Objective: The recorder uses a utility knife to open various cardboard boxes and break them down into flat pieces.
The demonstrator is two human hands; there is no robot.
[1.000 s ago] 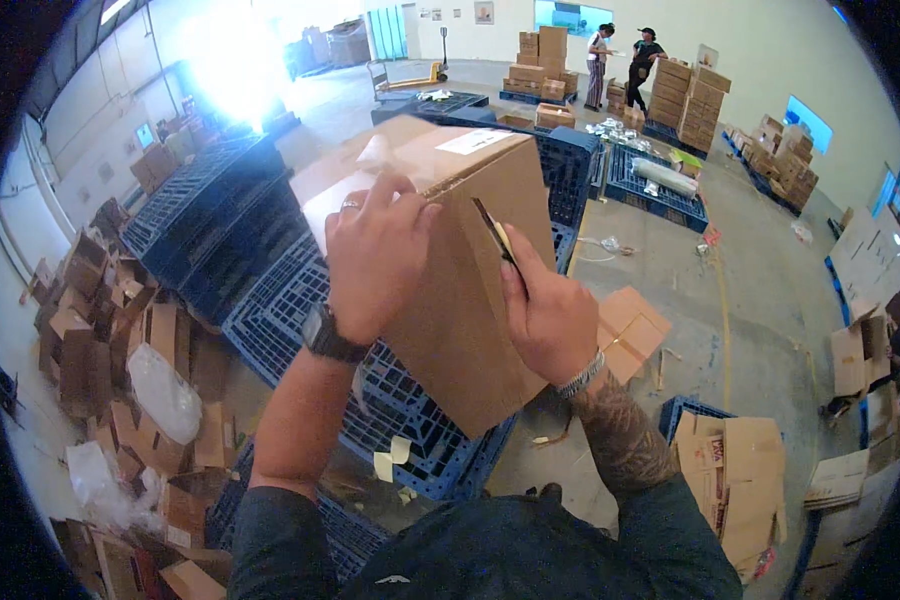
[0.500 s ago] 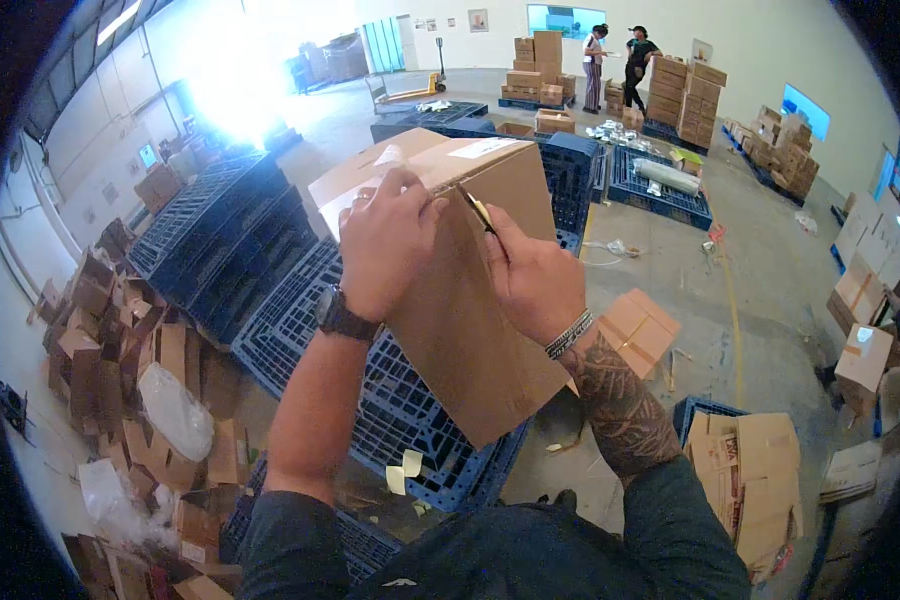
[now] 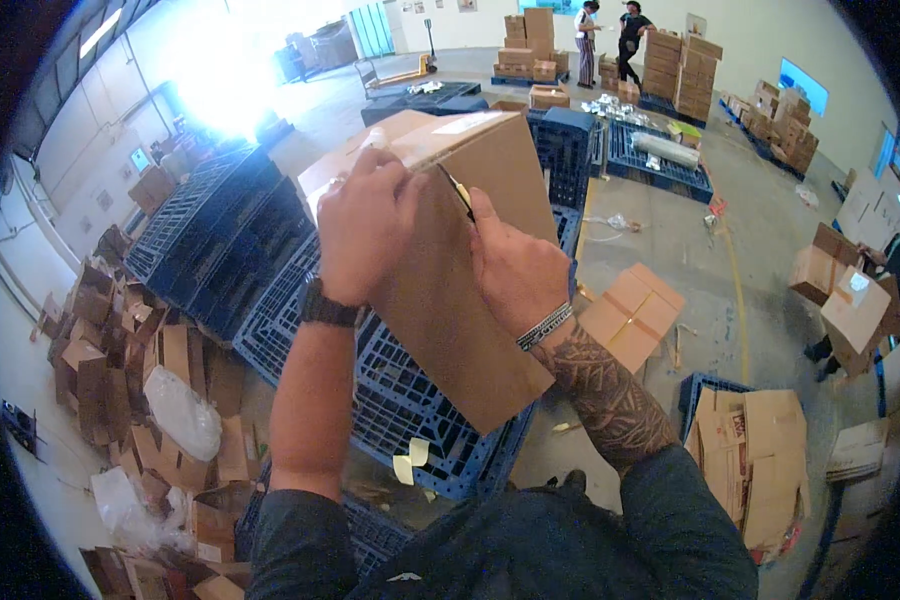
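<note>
A large brown cardboard box [image 3: 450, 310] stands in front of me on a blue plastic pallet [image 3: 270, 310]. My left hand [image 3: 363, 230], with a dark watch at the wrist, is closed over the box's upper edge. A pale, translucent strip [image 3: 373, 138] pokes up behind its fingers; whether they pinch it is hidden. In my right hand [image 3: 518, 265] is a black and yellow utility knife [image 3: 459, 192]. Its tip meets the box near the upper corner, just right of my left hand.
Stacked blue pallets [image 3: 220, 235] rise at left beside heaped cardboard [image 3: 170, 400] and plastic wrap [image 3: 182, 412]. Flattened cartons [image 3: 745, 460] lie at lower right. Two people [image 3: 630, 45] stand by stacked boxes at the back. Someone at the right edge holds cartons [image 3: 855, 310].
My hands, the knife and the box sit slightly higher and further left in view. The knife stays at the box's corner. The cartons at the right edge have moved left and up.
</note>
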